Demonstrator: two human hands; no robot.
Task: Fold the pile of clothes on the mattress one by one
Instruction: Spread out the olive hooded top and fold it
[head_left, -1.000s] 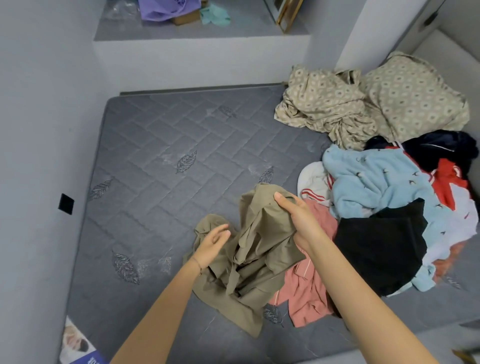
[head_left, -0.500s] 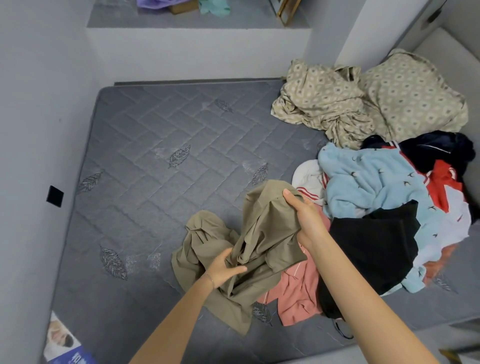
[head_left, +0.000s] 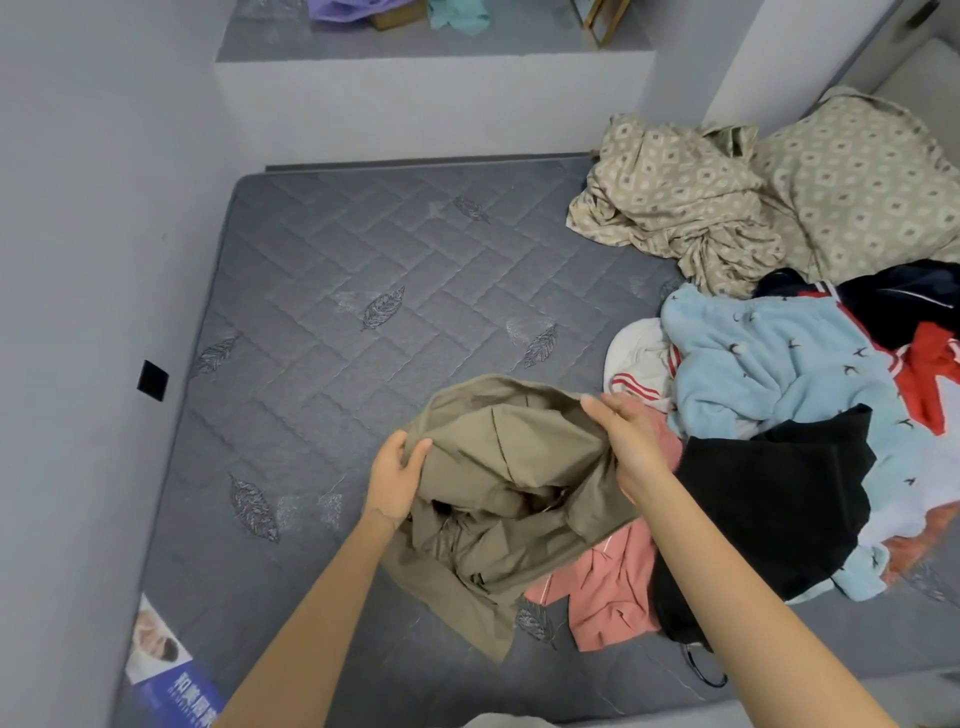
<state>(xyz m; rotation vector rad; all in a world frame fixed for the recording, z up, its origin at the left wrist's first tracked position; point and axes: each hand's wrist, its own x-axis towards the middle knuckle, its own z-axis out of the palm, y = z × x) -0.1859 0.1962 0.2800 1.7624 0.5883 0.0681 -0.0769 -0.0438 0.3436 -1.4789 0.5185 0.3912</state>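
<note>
An olive-khaki garment (head_left: 509, 483) is lifted above the grey quilted mattress (head_left: 363, 291), its lower part crumpled and trailing on the surface. My left hand (head_left: 397, 480) grips its left upper edge. My right hand (head_left: 631, 441) grips its right upper edge, so the top edge is stretched between both hands. To the right lies the pile of clothes: a light blue fleece (head_left: 769, 364), a black garment (head_left: 774, 499), a pink garment (head_left: 608, 587), a white piece with red stripes (head_left: 636, 364) and a red one (head_left: 930, 374).
A beige patterned sheet (head_left: 675, 202) and matching pillow (head_left: 862, 182) lie at the mattress's far right. Walls close the left and far sides; a ledge (head_left: 441, 39) above holds purple and teal items. A blue printed label (head_left: 171, 675) sits at the near left corner.
My left hand went from hovering open to gripping the khaki garment's left edge. Both hands have raised it and spread its top edge apart.
</note>
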